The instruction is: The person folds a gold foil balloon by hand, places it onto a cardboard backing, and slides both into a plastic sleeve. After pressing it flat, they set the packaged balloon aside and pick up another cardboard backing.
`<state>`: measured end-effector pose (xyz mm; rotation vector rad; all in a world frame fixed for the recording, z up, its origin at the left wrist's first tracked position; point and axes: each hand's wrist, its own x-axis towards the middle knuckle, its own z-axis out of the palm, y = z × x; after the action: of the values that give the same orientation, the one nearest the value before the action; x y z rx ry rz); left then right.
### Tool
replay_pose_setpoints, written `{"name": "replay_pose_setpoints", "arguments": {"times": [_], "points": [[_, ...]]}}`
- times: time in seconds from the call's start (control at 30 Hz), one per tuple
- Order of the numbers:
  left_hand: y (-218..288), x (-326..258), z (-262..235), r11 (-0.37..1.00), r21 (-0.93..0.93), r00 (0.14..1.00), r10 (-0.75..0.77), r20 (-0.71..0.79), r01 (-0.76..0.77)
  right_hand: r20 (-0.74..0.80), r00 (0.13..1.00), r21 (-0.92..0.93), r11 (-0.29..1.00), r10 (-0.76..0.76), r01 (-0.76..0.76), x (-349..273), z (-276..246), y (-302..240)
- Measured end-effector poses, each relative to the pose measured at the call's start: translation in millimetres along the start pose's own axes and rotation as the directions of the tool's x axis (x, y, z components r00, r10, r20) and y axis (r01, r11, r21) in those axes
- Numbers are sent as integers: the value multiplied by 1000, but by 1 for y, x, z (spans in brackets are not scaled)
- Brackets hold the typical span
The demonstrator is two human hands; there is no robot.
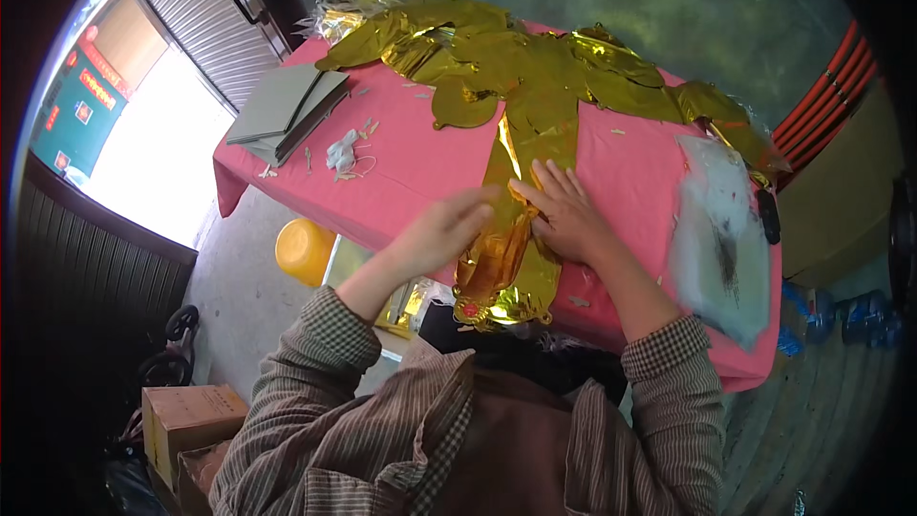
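The gold foil [511, 253] is spread out but wrinkly under the open right hand [570, 220]; the blurry left hand [444, 231] looks empty.

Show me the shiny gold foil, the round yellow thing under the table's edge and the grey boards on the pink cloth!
Shiny gold foil [499, 258]: head view, on its crinkled part near the person.
Round yellow thing [303, 251]: head view, on its rounded surface.
Grey boards [277, 102]: head view, on the flat top.

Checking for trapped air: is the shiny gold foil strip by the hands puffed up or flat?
Flat: the gold foil strip lies low and creased on the pink cloth.
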<state>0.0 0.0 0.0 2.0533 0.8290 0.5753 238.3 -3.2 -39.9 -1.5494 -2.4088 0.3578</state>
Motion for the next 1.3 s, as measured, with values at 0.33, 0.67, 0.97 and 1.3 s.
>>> {"name": "replay_pose_setpoints", "arguments": {"times": [0.33,0.67,0.97,1.3], "points": [[12,-60,6,920,350,969,227,-102,-178,-62,998,-43,999,-19,17,-3,3,0],[0,-68,32,738,596,826,523,-208,-317,-76,997,-64,998,-20,15,-3,3,-2],[-10,-81,46,758,541,852,506,-133,-365,-96,995,-49,999,-26,21,-3,3,0],[-5,-4,-10,881,416,911,341,-231,-225,-86,996,-48,998,-36,32,-3,3,0]]}}
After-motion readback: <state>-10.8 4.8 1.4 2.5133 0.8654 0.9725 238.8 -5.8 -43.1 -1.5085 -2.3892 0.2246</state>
